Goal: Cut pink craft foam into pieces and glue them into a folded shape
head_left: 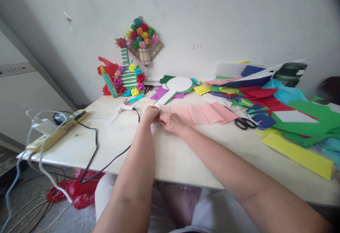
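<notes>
- Table [186, 162], pale and smooth, set against a light wall [212, 13]; power strip [57, 133] along its left edge; coloured sheets [300, 119] heaped toward its right edge; paper-flower tower [129, 77] near its back edge
- Pink paper strip [204, 114] across the table's middle; its left end between the fingers, the rest running right to just beside the black scissors [244, 123]
- Left hand [151, 114] and right hand [171, 122] close together; fingers of both curled in, nearly closed, pinching the strip's gathered left end; fingertips partly hidden
</notes>
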Motion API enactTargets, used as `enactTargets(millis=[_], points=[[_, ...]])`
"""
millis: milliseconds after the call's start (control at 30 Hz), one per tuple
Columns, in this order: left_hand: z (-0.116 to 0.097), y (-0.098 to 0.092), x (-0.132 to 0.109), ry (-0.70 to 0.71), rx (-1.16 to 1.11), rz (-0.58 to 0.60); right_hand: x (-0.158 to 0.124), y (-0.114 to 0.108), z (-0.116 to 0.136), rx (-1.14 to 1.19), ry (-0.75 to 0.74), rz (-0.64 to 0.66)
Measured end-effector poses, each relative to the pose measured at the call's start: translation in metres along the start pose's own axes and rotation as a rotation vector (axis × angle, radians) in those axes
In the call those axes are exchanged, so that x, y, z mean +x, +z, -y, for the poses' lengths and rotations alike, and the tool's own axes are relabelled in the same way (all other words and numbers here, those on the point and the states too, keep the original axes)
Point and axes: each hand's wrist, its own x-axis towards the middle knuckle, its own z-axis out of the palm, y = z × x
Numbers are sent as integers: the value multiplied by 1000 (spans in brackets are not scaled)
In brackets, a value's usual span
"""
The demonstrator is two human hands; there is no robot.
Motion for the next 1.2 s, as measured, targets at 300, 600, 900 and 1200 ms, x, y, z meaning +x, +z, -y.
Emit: enactTargets(millis=[300,600,900,1200], points=[[0,-5,2,-43,-125,94,2,4,-7,299,129,-71],[3,-11,0,-32,-175,151,4,14,-16,456,166,-81],[5,-8,0,6,-149,141,3,9,-14,357,214,-117],[5,0,4,47,-107,60,2,3,-31,-57,492,8]])
